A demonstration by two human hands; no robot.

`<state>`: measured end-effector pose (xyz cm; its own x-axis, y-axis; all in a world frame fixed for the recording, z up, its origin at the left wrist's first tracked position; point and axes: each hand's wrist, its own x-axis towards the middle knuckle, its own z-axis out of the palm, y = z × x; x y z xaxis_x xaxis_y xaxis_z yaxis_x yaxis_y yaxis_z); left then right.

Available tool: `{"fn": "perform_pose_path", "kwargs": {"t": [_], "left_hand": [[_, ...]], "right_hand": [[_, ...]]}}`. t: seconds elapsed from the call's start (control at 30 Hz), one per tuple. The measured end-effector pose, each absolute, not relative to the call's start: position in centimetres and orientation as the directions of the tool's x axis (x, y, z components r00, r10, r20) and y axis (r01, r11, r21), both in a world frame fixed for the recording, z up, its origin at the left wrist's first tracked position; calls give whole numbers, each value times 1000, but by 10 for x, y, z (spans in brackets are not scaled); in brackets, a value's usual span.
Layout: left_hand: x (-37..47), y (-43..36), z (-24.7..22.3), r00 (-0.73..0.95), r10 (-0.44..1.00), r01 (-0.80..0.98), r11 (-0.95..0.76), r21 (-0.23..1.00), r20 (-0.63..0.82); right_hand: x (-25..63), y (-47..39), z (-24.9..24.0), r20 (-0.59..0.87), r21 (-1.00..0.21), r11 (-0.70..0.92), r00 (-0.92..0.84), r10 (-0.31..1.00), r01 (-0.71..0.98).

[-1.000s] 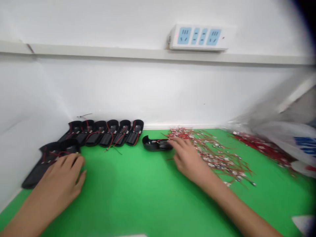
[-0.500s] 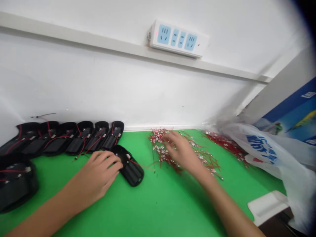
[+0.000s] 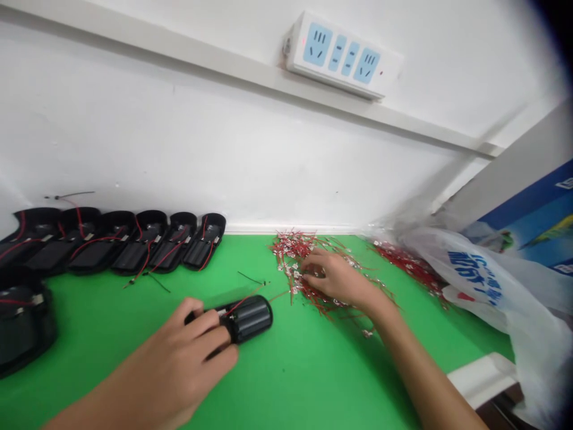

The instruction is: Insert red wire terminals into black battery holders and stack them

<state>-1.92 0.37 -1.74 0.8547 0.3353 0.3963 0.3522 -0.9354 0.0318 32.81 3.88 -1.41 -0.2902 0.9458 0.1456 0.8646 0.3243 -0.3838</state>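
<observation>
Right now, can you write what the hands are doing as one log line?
left hand: holding black casing | right hand: at red-wire pile | tabletop: green | wall: power strip

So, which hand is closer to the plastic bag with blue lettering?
The right. The right hand is at the loose red wires, left of the plastic bag; the left hand is farther left, holding a black plastic casing.

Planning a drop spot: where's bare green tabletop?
Bare: tabletop front centre, between left hand and right forearm; smaller patch between black shell row and red wire pile. Crowded: left, shells; around right hand, wire pile; right, plastic bag.
</observation>
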Motion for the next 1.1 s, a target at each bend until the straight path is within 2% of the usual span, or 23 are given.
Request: {"fn": "perform_pose_path", "kwargs": {"t": [0.33, 0.8, 0.9, 1.0, 1.1], "left_hand": [[-17, -6, -12, 887, 314, 333, -943, -1, 338], [-14, -7, -7, 891, 290, 312, -950, -8, 349], [-13, -10, -6, 837, 352, 352, -932, 80, 419], [-11, -11, -3, 703, 493, 420, -869, 259, 513], [-9, -12, 0, 595, 606, 431, -795, 427, 527]], "right_hand": [[327, 38, -16, 130, -394, 265, -232, 964, 880], [328, 34, -14, 250, -427, 259, -162, 955, 867], [308, 25, -6, 236, -548, 289, -187, 954, 785], [272, 8, 2, 219, -749, 347, -282, 934, 564], [237, -10, 8, 246, -816, 387, -349, 904, 428]]}}
